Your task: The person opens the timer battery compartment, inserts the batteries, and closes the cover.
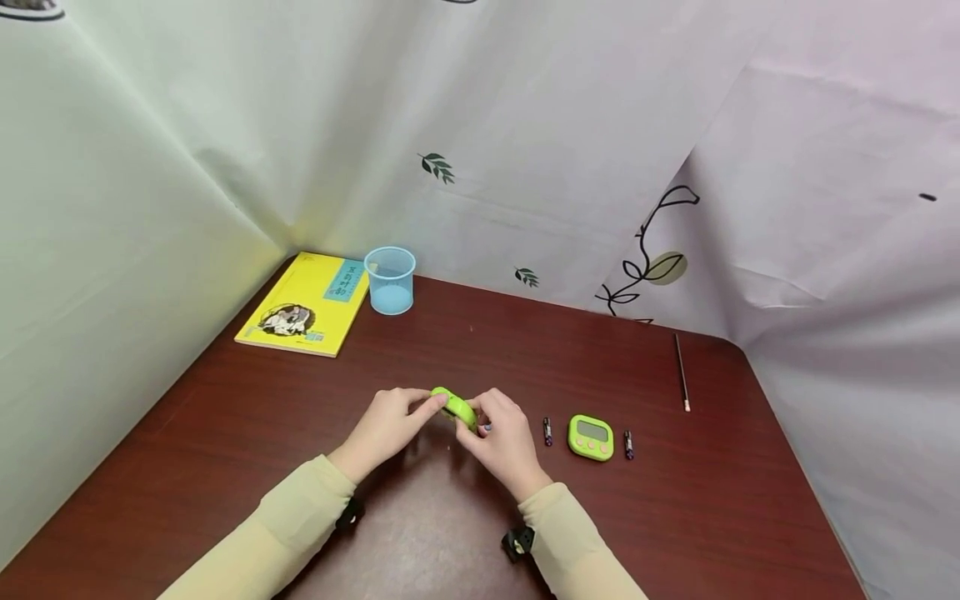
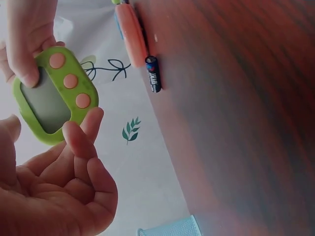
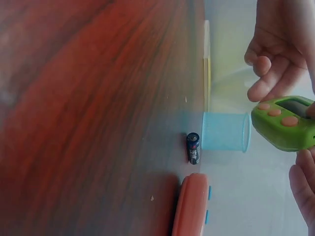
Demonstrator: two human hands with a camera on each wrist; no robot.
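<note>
A green digital timer with a grey screen and pink buttons is held up between both hands, tilted on edge. My left hand pinches its left end with thumb and fingers. My right hand grips the right end; in the left wrist view a digit of it lies on the screen. A pink case with blue buttons and a battery lie on the table below, mostly hidden by the hands in the head view. Right of the right hand, a second green timer lies flat, screen up.
Two more batteries, one left and one right, flank the second timer. Farther right lies a pencil. At the back left, a blue mesh cup stands beside a yellow book. A printed curtain rises behind the table.
</note>
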